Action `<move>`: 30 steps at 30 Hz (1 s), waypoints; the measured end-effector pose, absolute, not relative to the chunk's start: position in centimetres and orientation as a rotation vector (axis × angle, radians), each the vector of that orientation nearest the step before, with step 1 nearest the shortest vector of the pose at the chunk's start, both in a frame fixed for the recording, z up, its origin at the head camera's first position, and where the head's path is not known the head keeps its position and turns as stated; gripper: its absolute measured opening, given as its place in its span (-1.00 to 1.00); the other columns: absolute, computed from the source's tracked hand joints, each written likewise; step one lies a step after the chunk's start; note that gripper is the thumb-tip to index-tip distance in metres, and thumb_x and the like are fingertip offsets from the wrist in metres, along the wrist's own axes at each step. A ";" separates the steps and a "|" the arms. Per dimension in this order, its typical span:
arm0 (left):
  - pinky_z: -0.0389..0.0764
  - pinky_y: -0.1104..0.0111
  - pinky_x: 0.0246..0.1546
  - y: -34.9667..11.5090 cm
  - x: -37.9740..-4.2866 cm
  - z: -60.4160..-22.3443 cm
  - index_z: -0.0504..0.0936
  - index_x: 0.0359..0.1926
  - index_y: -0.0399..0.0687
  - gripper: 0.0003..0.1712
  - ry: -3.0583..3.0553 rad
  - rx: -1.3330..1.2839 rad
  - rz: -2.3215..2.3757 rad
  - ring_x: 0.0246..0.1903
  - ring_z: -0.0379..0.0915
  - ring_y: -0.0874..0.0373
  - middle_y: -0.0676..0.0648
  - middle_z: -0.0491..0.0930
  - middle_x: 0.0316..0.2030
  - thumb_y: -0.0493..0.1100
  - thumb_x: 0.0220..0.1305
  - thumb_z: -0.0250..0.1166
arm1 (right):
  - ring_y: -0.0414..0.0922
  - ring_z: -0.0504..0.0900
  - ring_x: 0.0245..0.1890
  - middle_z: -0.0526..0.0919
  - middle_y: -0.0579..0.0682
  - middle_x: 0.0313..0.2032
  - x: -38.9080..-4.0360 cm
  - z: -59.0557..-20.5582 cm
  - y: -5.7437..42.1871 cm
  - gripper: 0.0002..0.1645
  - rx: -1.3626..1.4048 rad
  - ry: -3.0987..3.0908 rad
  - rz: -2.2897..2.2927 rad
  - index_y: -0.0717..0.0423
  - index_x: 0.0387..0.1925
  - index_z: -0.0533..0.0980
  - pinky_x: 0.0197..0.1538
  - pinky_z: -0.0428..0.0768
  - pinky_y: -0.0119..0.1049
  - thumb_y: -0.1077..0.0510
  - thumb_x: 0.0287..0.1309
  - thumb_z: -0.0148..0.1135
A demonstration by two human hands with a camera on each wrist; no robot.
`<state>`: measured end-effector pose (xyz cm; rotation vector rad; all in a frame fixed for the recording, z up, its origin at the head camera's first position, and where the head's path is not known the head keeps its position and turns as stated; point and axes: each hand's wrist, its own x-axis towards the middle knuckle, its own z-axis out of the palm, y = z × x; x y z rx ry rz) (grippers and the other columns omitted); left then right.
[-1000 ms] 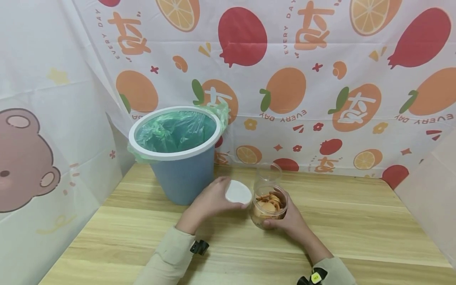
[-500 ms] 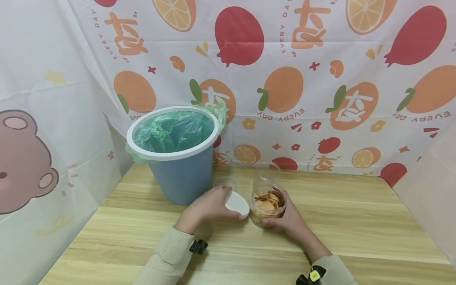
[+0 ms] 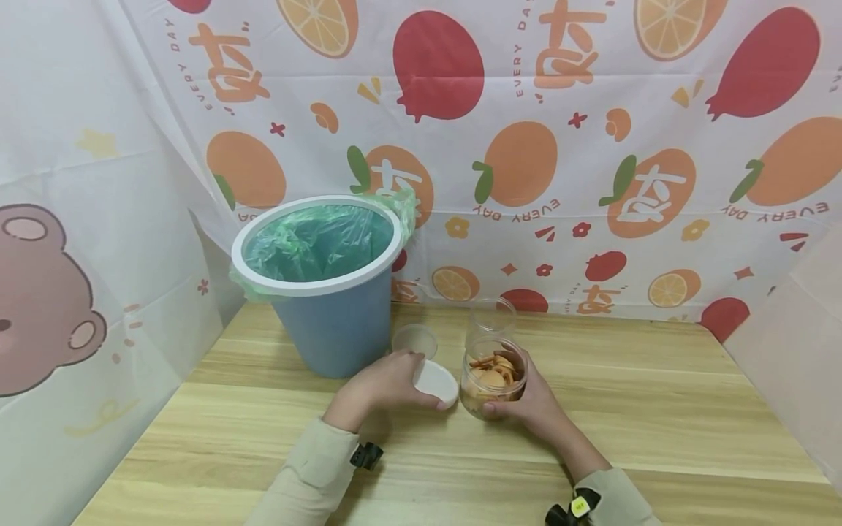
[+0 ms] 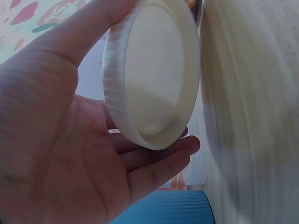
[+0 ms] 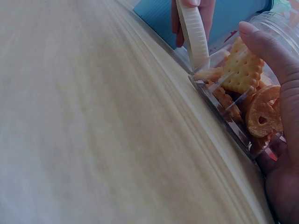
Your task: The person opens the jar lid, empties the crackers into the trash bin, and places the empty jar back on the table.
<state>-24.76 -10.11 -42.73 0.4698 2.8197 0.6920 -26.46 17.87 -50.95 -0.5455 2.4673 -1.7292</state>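
My left hand (image 3: 388, 383) pinches a white ridged screw lid (image 3: 436, 383) between thumb and fingers, low over the table. In the left wrist view the hollow inner side of the lid (image 4: 156, 70) shows. Just to the right, my right hand (image 3: 529, 405) grips a clear plastic jar (image 3: 475, 405) that stands upright and uncovered on the table. Biscuits (image 3: 492, 374) partly fill it; the right wrist view shows a square cracker (image 5: 243, 70) and a smiling round biscuit (image 5: 264, 116) through its wall. Behind the jar stands a second clear jar (image 3: 492, 314), partly hidden.
A blue bin (image 3: 338, 329) with a white rim and green bag stands left of the hands. Between bin and jars lies a clear round disc or lid (image 3: 416, 340). Printed cloth (image 3: 520, 241) hangs along the table's (image 3: 658, 409) back edge.
The left hand has lowered the white lid slightly toward the table, bringing the clear disc behind it into view. The right hand keeps its grip on the jar, which stays in place.
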 end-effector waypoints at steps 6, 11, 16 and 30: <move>0.61 0.18 -0.08 -10.0 -24.9 -43.1 0.53 0.21 -0.38 0.05 2.831 0.452 0.661 -0.21 0.48 0.13 -0.12 0.62 -0.12 0.32 -0.11 0.57 | -0.09 0.33 0.42 0.37 -0.06 0.43 -26.5 -51.0 17.9 0.31 -0.545 2.455 -1.737 -0.41 0.49 0.09 0.32 0.35 -0.53 0.02 -0.22 0.71; 0.63 0.14 0.01 -10.0 -24.9 -43.4 0.47 0.29 -0.36 0.13 2.845 0.430 0.648 -0.11 0.53 0.08 -0.21 0.60 0.09 0.34 -0.12 0.56 | -0.07 0.33 0.42 0.37 -0.01 0.43 -26.5 -50.9 17.9 0.31 -0.557 2.438 -1.756 -0.40 0.49 0.09 0.32 0.35 -0.55 0.04 -0.22 0.71; 0.62 0.11 0.08 -10.1 -25.1 -43.7 0.42 0.35 -0.34 0.18 2.853 0.402 0.667 -0.03 0.55 0.02 -0.27 0.53 0.22 0.34 -0.13 0.57 | -0.07 0.34 0.42 0.39 -0.07 0.41 -26.6 -51.0 17.9 0.31 -0.560 2.445 -1.752 -0.43 0.49 0.09 0.32 0.35 -0.54 0.04 -0.22 0.71; 0.54 0.03 0.25 -10.0 -25.4 -44.3 0.31 0.45 -0.32 0.25 2.867 0.374 0.667 0.23 0.48 -0.14 -0.31 0.38 0.39 0.31 -0.11 0.58 | -0.09 0.34 0.42 0.38 -0.09 0.41 -26.7 -51.1 17.9 0.30 -0.565 2.452 -1.744 -0.44 0.48 0.09 0.31 0.36 -0.54 0.01 -0.22 0.71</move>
